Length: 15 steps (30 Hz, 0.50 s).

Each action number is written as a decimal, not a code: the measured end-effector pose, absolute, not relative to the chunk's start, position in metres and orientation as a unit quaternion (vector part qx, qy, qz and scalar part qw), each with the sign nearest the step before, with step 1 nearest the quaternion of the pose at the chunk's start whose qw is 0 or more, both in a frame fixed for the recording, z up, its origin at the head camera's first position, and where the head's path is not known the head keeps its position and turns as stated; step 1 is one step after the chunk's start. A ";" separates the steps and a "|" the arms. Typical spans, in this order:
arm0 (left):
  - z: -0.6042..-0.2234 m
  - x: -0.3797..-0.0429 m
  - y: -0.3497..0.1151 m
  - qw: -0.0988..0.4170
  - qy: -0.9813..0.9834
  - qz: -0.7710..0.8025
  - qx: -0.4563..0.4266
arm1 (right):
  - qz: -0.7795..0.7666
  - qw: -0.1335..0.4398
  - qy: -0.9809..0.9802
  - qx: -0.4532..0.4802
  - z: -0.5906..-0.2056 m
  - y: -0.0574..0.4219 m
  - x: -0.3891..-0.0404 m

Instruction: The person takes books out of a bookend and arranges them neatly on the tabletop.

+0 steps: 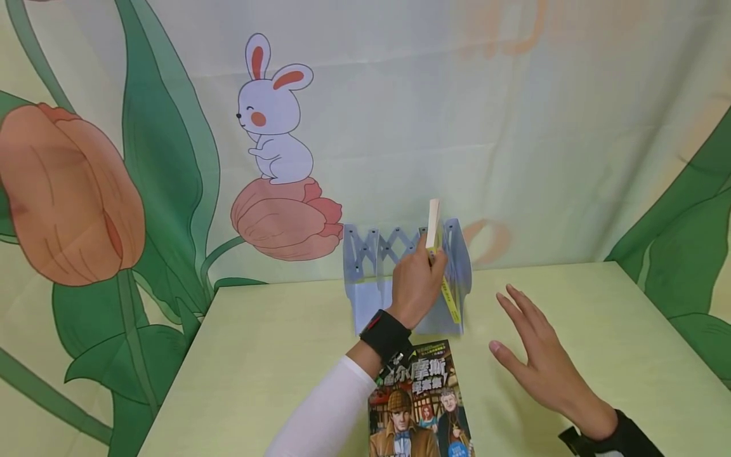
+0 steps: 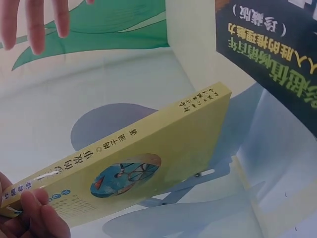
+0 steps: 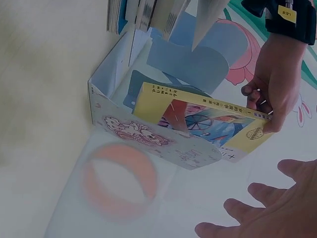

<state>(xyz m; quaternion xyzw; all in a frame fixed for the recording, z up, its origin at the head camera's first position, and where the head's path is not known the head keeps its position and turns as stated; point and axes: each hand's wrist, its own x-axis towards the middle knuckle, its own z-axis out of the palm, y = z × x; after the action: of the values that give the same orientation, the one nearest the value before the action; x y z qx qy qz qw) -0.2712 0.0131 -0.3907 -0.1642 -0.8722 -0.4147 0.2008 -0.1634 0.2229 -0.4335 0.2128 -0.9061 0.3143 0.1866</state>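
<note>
A thin yellow book [image 1: 450,301] stands tilted in the right-hand part of a pale blue folding book rack [image 1: 365,308]. My left hand [image 1: 417,285] pinches its upper end, thumb and fingers on either side of the spine. Spine and cover show in the left wrist view, where the book [image 2: 168,148] slants down into the rack. Seen from the right wrist, the rack's printed end panel [image 3: 153,141] covers part of the book. My right hand [image 1: 537,362] is held to the right of the rack, fingers spread and holding nothing.
A dark illustrated book [image 1: 419,406] lies face up on the pale table [image 1: 257,362] before the rack, partly under my left forearm. Behind the table hangs a cloth [image 1: 400,127] printed with tulips and a rabbit. Several book edges [image 3: 148,15] show atop the right wrist view.
</note>
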 end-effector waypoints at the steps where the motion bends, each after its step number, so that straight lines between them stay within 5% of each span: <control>1: -0.390 -0.271 0.013 0.202 -0.871 -0.416 -0.164 | 0.312 0.188 -0.906 0.214 -0.432 0.222 -0.164; 15: -0.383 -0.268 0.010 0.217 -0.867 -0.413 -0.173 | 0.304 0.183 -0.910 0.215 -0.420 0.216 -0.175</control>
<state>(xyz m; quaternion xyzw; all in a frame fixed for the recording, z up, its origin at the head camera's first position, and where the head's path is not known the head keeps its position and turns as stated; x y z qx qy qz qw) -0.2680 0.0096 -0.3831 -0.1734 -0.8674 -0.4126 0.2174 -0.1753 0.2162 -0.4197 0.2148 -0.9098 0.3043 0.1831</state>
